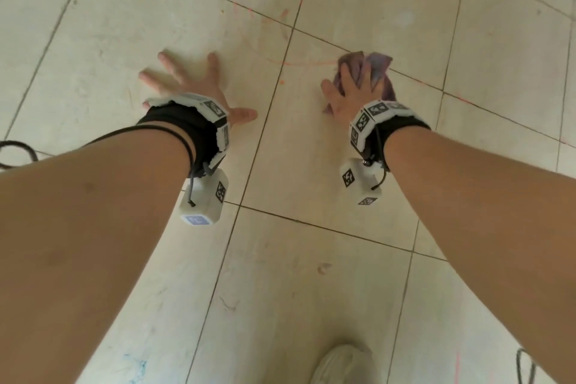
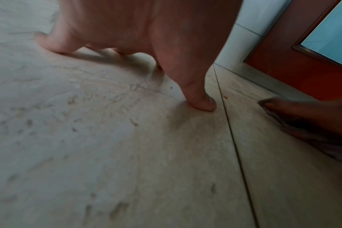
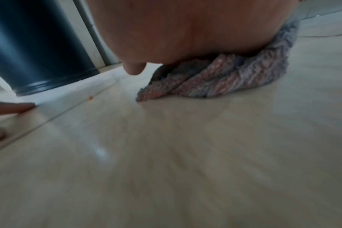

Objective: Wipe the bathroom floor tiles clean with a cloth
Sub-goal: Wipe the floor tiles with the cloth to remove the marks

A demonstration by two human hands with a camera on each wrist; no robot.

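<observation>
We press the cloth (image 1: 378,72) flat onto the floor tiles (image 1: 311,165) under our right hand (image 1: 352,93), fingers spread. It looks soft, bunching easily, so palm-down pressure suits. Our left hand (image 1: 187,84) braces, splayed, holding nothing.

We wear black wristbands (image 1: 184,121) ringed with white marker blocks (image 1: 215,107), black cables (image 1: 93,139), and one pale shoe (image 1: 343,365).
</observation>
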